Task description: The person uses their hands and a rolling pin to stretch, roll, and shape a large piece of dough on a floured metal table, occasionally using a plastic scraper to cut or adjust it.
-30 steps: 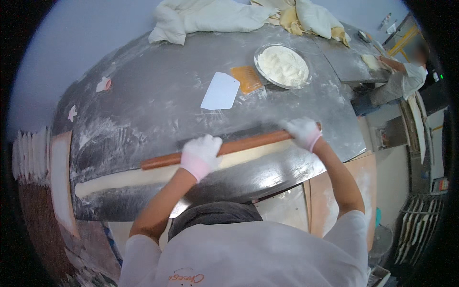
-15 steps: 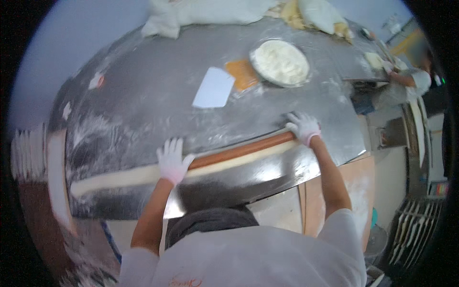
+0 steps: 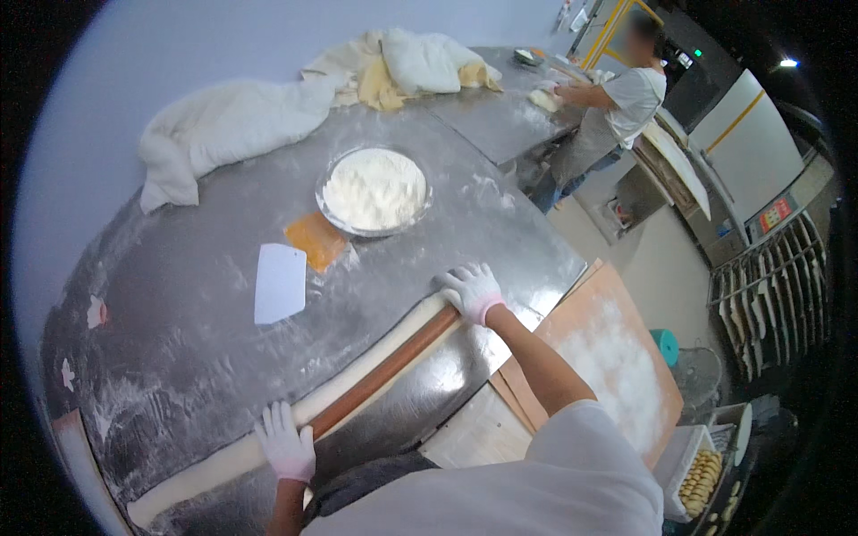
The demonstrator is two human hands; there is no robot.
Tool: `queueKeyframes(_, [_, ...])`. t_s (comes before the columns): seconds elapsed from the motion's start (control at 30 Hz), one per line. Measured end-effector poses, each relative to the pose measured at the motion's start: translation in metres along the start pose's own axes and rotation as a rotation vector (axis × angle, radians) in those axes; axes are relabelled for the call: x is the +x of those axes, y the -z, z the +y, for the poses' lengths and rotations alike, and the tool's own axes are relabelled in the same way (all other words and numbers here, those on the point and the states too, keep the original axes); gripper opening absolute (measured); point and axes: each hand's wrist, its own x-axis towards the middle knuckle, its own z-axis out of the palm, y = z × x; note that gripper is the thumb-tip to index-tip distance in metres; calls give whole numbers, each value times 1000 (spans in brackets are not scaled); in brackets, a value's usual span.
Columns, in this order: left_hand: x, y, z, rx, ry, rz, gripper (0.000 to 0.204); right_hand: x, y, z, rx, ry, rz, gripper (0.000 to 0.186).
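Observation:
A long strip of pale dough [image 3: 192, 478] lies across the near side of the metal table [image 3: 197, 357], with a brown wooden rolling pin [image 3: 384, 375] lengthwise on top of it. My left hand [image 3: 288, 444], in a white glove with a pink cuff, rests on the pin's left end, fingers spread. Over the pin's right end lies my right hand [image 3: 471, 293], gloved alike, its fingers stretched out across the pin and dough. Dough shows on both sides of the pin. Beyond it are a white flat scraper [image 3: 280, 284], an orange flat piece [image 3: 313, 239] and a round basin [image 3: 336, 222] of white flour.
White padded cloths [image 3: 232, 134] and a yellow cloth [image 3: 380, 87] lie along the back. Another person [image 3: 626, 107] works dough at the far right table. To my right are a floured board [image 3: 617, 357], a tray rack [image 3: 773, 286] and a crate [image 3: 676, 464] of small dough pieces.
The view has turned to the right, bringing the crate into sight. The rolling pin has come toward me across the dough, under both hands; more dough now shows beyond it.

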Motion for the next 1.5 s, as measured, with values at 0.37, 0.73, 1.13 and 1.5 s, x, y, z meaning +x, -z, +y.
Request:
queueKeyframes(0.37, [25,0,-32,161,61,170,62,31,-17,-19,-4,-8,-18,41])
queueKeyframes(0.73, [13,-35,-62,84,36,300,56,42,-20,-19,127,138,247,36])
queueKeyframes(1.13, [63,-34,-58,58,70,215,58,65,-25,-38,-9,20,-69,51])
queueKeyframes(1.5, [61,-44,-50,126,4,323,63,78,-29,-33,-25,45,20,45])
